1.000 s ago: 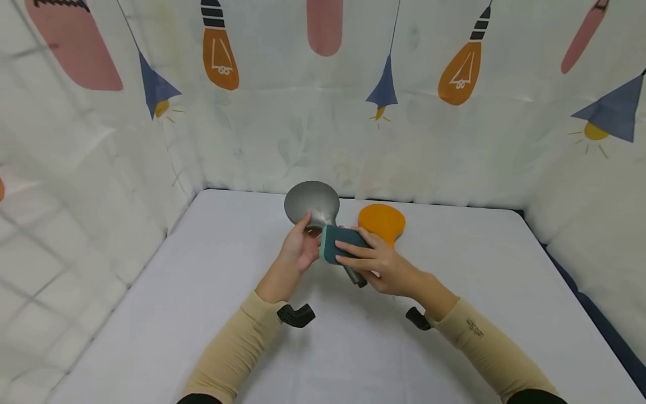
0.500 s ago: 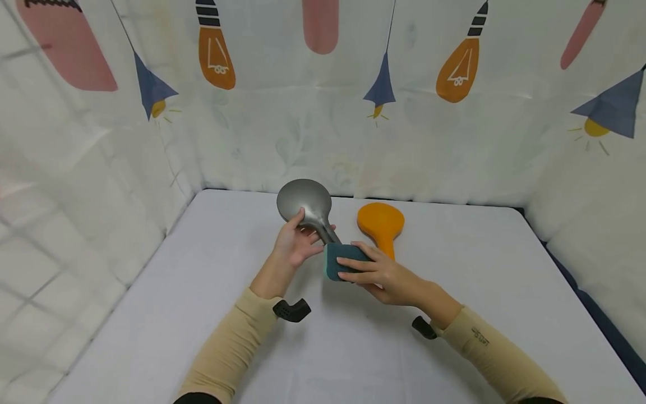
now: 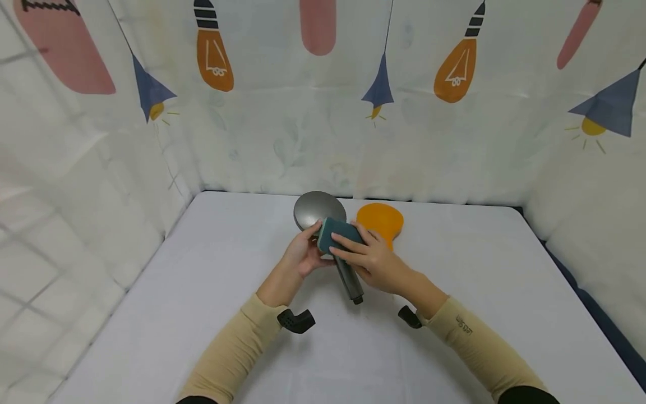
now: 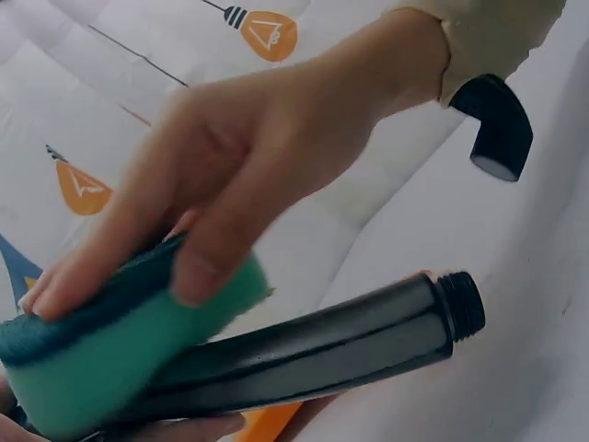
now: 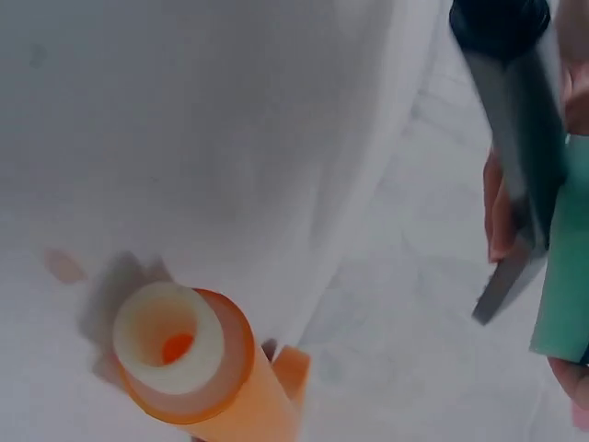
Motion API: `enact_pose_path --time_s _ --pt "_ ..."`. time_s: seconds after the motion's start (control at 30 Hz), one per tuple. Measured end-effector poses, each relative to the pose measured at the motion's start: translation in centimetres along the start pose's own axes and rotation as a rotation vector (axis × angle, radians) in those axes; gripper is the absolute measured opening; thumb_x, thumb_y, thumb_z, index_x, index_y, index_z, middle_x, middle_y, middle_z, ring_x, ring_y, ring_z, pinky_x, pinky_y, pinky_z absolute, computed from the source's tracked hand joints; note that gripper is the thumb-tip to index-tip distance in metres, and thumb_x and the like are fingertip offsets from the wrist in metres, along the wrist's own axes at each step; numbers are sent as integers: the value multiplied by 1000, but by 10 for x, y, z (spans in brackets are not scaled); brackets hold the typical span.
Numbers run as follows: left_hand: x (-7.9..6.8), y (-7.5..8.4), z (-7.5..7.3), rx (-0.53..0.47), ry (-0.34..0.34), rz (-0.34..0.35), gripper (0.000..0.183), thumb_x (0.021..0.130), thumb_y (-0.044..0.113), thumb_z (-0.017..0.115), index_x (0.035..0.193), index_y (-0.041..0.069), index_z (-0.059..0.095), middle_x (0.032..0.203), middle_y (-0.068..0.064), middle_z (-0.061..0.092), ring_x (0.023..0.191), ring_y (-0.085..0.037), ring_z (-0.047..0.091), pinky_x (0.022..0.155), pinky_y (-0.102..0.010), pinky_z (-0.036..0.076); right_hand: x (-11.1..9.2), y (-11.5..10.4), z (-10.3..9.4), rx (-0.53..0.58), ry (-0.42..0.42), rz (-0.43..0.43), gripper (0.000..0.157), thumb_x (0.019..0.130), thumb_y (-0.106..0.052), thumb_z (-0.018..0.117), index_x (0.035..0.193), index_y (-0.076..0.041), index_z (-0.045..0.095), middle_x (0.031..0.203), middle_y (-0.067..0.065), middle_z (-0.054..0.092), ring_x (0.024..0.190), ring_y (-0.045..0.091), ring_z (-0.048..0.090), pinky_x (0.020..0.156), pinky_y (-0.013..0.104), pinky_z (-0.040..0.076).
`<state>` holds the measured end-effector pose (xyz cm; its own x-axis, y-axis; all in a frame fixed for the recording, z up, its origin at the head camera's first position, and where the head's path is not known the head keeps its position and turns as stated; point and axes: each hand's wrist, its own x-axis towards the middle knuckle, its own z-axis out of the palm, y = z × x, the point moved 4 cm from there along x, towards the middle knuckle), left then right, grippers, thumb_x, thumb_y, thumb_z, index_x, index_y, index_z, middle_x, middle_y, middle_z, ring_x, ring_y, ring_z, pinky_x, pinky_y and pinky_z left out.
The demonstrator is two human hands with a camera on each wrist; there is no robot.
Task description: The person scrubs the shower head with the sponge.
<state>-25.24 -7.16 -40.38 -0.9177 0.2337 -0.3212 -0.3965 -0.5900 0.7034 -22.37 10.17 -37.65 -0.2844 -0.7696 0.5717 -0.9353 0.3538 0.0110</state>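
Loads of room on the bench (image 3: 227,247) out left of the left hand (image 3: 300,257), and off to the right of the orange shower head (image 3: 379,220) too. There's a lane between the sleeves (image 3: 234,350), but black wrist pieces (image 3: 296,321) poke into it. Middle's jammed: gray shower head (image 3: 348,279), sponge (image 3: 340,230) and right hand (image 3: 375,262) all bunched up. Orange one's just beyond that hand (no straight shot there), and the fabric wall (image 3: 303,140) closes off the far edge.
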Motion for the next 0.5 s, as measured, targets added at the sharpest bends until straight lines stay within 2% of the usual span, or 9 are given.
enact_pose_path --time_s 0.07,0.13,0.17,0.2,0.27,0.37,0.43,0.5 --pt "0 1 -1 -29 16 -1 51 111 30 46 151 3 30 133 -13 44 103 -21 59 99 -50 50 -3 -8 1 -73 -60 -44 64 78 -1 86 138 -14 67 149 8 56 137 53 43 97 59 48" --pt "0 4 -2 -30 19 4 53 110 31 48 152 7 26 138 -12 43 107 -23 59 88 -39 55 -6 -14 0 -107 -113 -83 65 77 -3 87 137 -17 68 149 4 56 138 50 42 102 59 45" --pt "0 6 -3 -36 18 6 56 110 32 47 155 8 22 141 -13 42 109 -26 58 87 -37 55 -7 -17 -1 -112 -136 -100 63 77 -4 87 137 -18 69 148 3 57 139 48 43 103 59 44" --pt "0 9 -3 -38 16 11 61 110 32 47 158 8 17 146 -14 41 114 -29 57 93 -40 54 -8 -18 -2 -106 -158 -113 62 78 -5 87 136 -19 69 148 2 57 139 46 43 104 59 44" --pt "-1 14 -5 -31 15 30 63 111 33 46 161 12 15 153 -16 40 122 -37 57 106 -51 45 -11 -21 -4 -81 -191 -143 59 79 -7 86 135 -20 70 147 0 57 139 44 43 105 59 42" --pt "-2 18 -6 -42 1 38 67 111 35 45 163 16 8 160 -18 36 139 -45 44 112 -67 28 -15 -22 -5 -10 -218 -172 57 81 -7 85 134 -21 71 147 -2 58 138 41 43 105 57 43" --pt "-3 19 -6 -56 -12 37 68 111 34 44 163 19 3 161 -18 35 142 -47 39 111 -69 27 -18 -20 -6 59 -211 -172 56 81 -6 84 134 -20 71 147 -1 58 139 41 42 105 57 43" --pt "-3 19 -6 -54 -25 32 70 111 35 43 163 20 -1 161 -17 35 139 -45 45 109 -65 36 -19 -17 -6 122 -179 -158 56 82 -3 82 135 -18 70 147 1 58 139 42 42 106 59 42"
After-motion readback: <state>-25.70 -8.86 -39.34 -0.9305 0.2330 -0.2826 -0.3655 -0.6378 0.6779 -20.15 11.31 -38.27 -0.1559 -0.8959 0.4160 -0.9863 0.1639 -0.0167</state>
